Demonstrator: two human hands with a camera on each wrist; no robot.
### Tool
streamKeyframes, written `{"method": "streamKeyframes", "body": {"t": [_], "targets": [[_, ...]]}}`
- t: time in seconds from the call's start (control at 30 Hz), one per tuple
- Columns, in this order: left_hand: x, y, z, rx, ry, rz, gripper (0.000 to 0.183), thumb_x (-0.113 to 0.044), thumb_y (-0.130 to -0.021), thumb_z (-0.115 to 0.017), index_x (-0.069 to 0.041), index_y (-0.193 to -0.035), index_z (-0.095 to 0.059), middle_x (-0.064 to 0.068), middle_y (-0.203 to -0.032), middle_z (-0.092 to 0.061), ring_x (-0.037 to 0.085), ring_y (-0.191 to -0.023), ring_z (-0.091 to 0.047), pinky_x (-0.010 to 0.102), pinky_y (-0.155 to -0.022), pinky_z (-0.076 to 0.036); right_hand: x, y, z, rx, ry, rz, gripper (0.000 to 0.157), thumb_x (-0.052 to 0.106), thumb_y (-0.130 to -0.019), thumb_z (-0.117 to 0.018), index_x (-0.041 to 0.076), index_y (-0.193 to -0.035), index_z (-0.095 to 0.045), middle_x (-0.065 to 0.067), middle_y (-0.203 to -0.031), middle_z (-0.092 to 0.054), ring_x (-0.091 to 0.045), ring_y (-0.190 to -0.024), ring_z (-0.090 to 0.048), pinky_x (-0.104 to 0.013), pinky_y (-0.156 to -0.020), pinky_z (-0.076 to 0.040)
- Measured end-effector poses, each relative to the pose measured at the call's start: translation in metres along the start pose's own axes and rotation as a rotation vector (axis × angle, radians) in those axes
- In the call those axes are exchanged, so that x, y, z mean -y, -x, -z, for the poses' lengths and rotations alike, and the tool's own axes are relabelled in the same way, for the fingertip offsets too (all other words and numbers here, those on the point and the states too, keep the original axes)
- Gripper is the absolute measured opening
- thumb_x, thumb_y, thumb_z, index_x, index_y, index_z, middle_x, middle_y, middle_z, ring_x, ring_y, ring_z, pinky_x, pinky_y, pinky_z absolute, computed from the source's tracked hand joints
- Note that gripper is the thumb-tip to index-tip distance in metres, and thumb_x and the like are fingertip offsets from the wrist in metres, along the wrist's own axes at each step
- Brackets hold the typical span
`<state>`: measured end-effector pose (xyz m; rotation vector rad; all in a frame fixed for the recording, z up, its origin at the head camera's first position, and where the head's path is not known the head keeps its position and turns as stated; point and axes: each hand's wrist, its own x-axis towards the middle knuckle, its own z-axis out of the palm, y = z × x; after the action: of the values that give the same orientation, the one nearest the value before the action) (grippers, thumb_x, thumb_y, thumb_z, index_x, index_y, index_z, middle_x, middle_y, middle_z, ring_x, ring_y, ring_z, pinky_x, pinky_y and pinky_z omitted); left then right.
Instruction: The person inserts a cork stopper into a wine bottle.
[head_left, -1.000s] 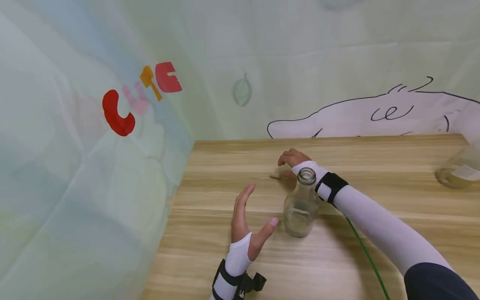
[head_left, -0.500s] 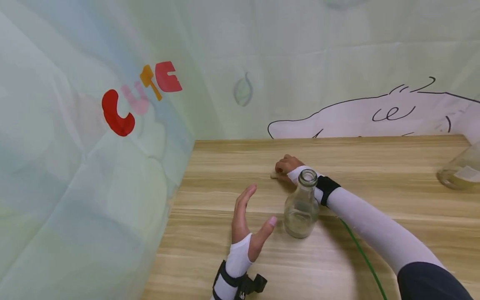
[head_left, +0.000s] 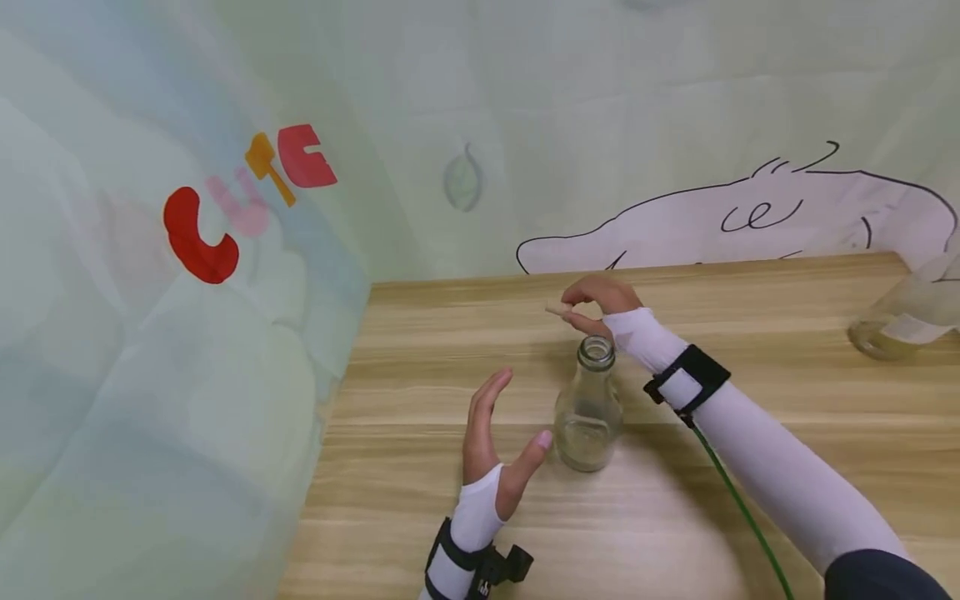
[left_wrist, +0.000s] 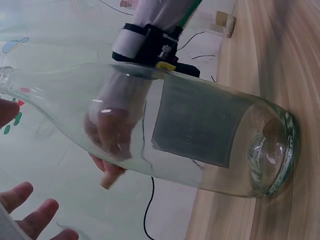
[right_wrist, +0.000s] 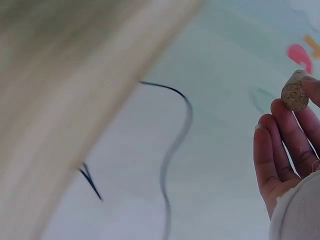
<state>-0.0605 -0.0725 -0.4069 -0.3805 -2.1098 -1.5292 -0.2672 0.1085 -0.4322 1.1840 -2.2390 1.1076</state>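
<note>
head view: the right grip (head_left: 609, 296) has just lifted a small cork (head_left: 556, 309) off the wooden surface (head_left: 420, 417), pinching it beyond an upright glass bottle (head_left: 588, 429), so the pick-up looks done. the left grip (head_left: 482, 454), fingers spread, holds nothing just beside the bottle. only the right wrist view shows the cork's round, speckled end; the left wrist view shows a dark label (left_wrist: 195, 122) on the bottle.

The cork (head_left: 557, 309), which had lain on the table (head_left: 405, 467) beyond the bottle (head_left: 587, 421), left the surface: the right hand (head_left: 603, 298) pinched it and rose with it, beyond the bottle.
</note>
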Motion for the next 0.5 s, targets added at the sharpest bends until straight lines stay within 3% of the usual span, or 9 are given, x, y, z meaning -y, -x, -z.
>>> {"method": "streamKeyframes", "body": {"t": [0.23,0.37,0.5], "targets": [[0.000,-0.003,-0.003,0.012,0.019,-0.018,0.067,-0.009,-0.071,-0.067,0.003,-0.130,-0.037,0.016,-0.130,-0.039,0.032,-0.120,-0.033,0.047,-0.098,-0.024,0.050,0.000,0.065,-0.156,0.121,0.153,0.023,0.010,-0.071,-0.071,0.005,-0.092,-0.064,-0.003,-0.087,-0.063,-0.015,-0.081,-0.056,-0.029,-0.070,-0.044],[0.001,-0.004,-0.005,0.020,0.032,-0.024,0.067,-0.009,-0.071,-0.066,0.001,-0.131,-0.037,0.016,-0.130,-0.039,0.032,-0.120,-0.033,0.047,-0.097,-0.024,0.097,-0.003,0.100,-0.226,0.090,0.164,0.021,0.007,-0.070,-0.070,0.003,-0.090,-0.066,-0.004,-0.085,-0.063,-0.016,-0.077,-0.058,-0.024,-0.072,-0.043],[0.002,-0.004,-0.006,0.027,0.038,-0.021,0.068,-0.010,-0.071,-0.066,-0.004,-0.132,-0.037,0.012,-0.131,-0.039,0.032,-0.121,-0.033,0.046,-0.097,-0.024,0.143,-0.009,0.120,-0.300,0.032,0.205,0.019,0.018,-0.077,-0.066,-0.001,-0.084,-0.066,-0.006,-0.080,-0.063,-0.019,-0.073,-0.058,-0.022,-0.072,-0.043]]}}
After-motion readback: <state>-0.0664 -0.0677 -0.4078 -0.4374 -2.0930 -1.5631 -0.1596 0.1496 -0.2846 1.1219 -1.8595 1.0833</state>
